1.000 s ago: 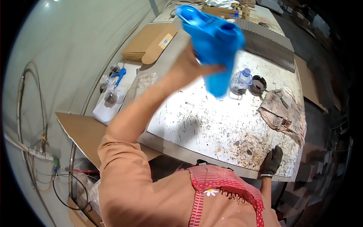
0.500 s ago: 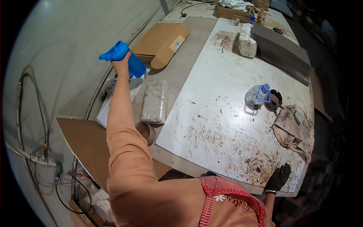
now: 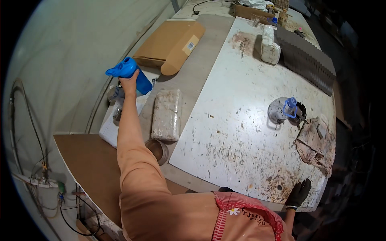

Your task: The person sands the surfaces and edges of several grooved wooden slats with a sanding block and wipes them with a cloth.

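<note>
My left hand is wrapped round a blue plastic shaker bottle with a flip lid, at the far left of the table by the wall. The bottle tilts in the view, over or on a white package; I cannot tell whether its base touches down. My right hand, in a dark glove, lies flat with its fingers stretched out at the near right corner of the stained white board. Nothing is in it. A stained cloth lies just beyond that hand.
A cardboard box lies beyond the bottle. Nearer stand a plastic-wrapped block and a brown tape roll. On the board are a clear jug with a blue handle, a dark cup, another wrapped block and grey serrated sheets.
My left hand has brought the blue shaker bottle slightly nearer and lower, away from the cardboard box. The whole view has shifted a little. My right hand stays on the board's corner.
</note>
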Demonstrator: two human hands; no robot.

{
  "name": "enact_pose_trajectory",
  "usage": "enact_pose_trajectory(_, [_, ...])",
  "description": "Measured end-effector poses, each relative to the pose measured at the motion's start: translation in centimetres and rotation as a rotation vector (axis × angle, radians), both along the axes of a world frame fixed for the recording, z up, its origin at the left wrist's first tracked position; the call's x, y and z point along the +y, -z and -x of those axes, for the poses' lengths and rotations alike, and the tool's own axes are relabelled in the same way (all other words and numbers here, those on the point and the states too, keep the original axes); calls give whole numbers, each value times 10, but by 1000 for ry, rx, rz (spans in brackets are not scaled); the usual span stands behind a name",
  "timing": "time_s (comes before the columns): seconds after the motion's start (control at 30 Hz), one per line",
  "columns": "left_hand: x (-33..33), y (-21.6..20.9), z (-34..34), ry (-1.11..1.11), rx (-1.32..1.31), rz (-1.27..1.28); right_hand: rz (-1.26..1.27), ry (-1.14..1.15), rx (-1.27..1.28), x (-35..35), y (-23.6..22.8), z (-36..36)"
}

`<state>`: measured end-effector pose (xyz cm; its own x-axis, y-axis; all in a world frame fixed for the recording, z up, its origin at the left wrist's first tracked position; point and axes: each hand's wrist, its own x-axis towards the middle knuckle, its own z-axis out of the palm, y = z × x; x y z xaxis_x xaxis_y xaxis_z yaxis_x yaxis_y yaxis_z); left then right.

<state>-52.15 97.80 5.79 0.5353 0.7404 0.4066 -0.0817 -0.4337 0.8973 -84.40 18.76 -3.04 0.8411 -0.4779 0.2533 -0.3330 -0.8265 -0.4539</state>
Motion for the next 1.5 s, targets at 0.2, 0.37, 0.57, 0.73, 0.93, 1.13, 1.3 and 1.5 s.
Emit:
enact_pose_trajectory(0.2, [191, 32, 50, 78, 144, -507, 174, -65, 110, -21, 30, -5])
enact_pose_trajectory(0.37, [114, 80, -22, -141, 596, -802, 233, 98, 69, -1, 0, -2])
enact_pose_trajectory(0.57, [91, 6, -26, -362, 453, -984, 106, 119, 4, -1, -19, 9])
enact_pose_trajectory(0.73, [69, -42, -37, -349, 230, -1010, 80, 104, 3, 3, -23, 8])
enact_pose_trajectory(0.93, [-152, -145, -24, 242, 70, -1441, 86, 38, -17, -7, -16, 14])
enact_pose_trajectory(1.13, [-406, -165, 63, 820, -190, -1073, -17, -55, -163, -14, -14, 16])
enact_pose_trajectory(1.3, [-570, -112, 140, 1418, -208, -1039, -224, -136, -342, -17, -20, 54])
enact_pose_trajectory(1.5, [-770, -42, 229, 1803, 135, -750, -453, -58, -310, -95, -4, 160])
